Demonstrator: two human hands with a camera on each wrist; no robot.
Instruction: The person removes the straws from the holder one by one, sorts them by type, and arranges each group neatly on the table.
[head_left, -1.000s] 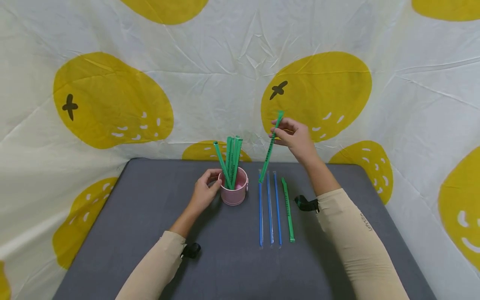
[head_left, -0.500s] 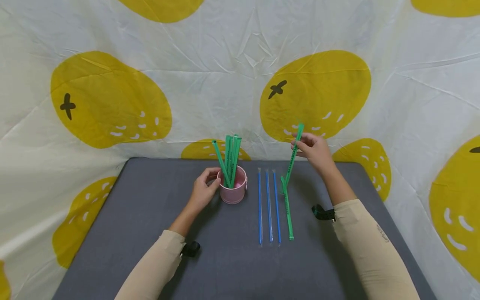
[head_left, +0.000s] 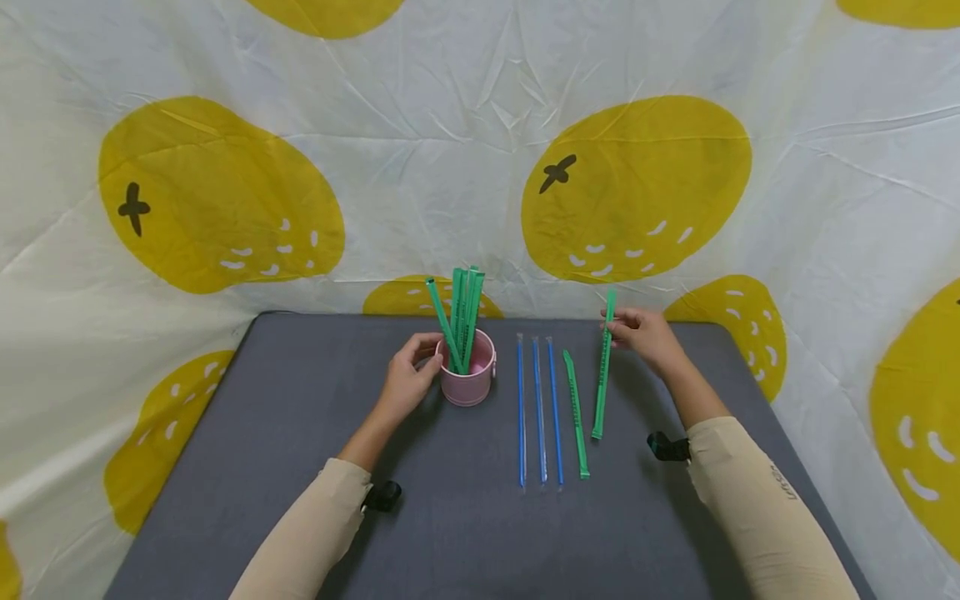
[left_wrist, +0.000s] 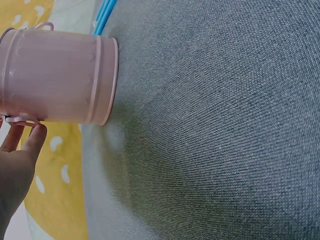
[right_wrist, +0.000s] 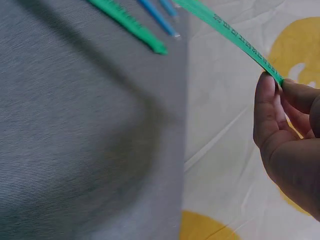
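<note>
The green straw (head_left: 602,375) was pinched near its top by the right hand (head_left: 643,333), its lower end touching the grey tabletop (head_left: 300,433) near the far edge, just right of four lying straws (head_left: 551,412). The left hand (head_left: 405,385) curled around the pink cup (head_left: 468,379).

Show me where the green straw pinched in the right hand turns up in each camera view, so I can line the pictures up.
Head: the held green straw slants down right of centre, top end pinched by the right hand, right of the green straw lying flat.
Left wrist: not in it; only the pink cup shows.
Right wrist: it crosses the top right to the fingertips.
Shared landmark: the blue straws.
</note>
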